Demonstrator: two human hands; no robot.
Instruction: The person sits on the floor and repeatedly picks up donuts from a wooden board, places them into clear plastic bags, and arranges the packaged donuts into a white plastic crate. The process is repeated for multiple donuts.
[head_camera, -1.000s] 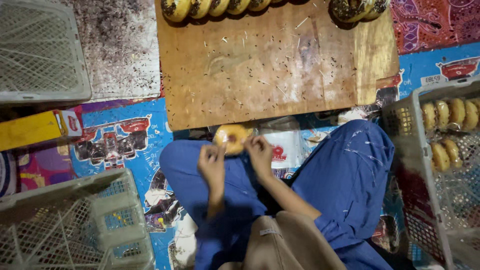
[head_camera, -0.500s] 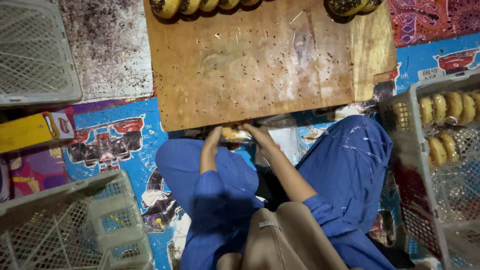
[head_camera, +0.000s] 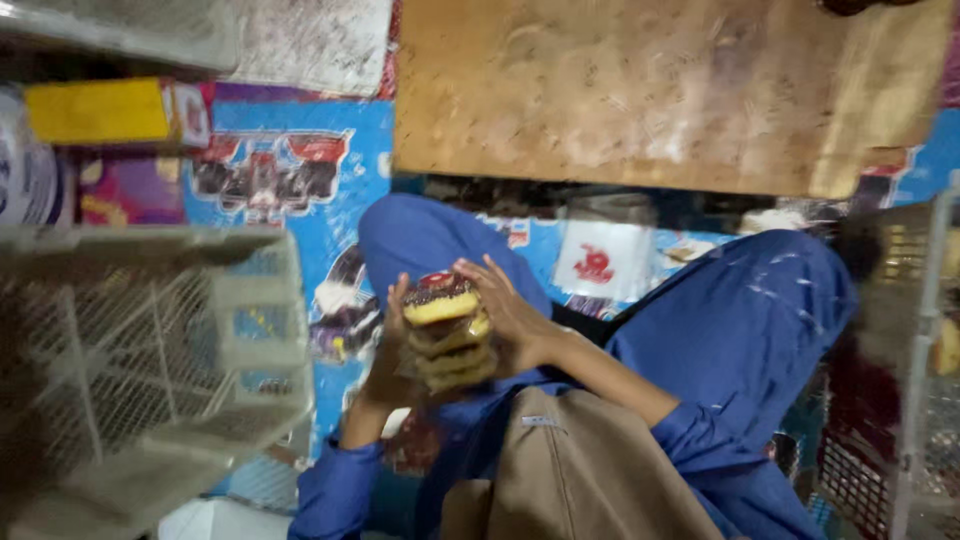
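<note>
Between both hands (head_camera: 500, 325): stacked doughnuts (head_camera: 447, 330).

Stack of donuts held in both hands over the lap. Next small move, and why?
Probably square up the stack before moving it. The left hand and right hand grip it from both sides, but the top donut sits off-centre and tilted, and the stack rests on nothing.

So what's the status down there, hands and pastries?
Left hand and right hand both clasp the stack of doughnuts, held over the lap. Wooden board ahead, white crate at left. Nothing blocking.
</note>
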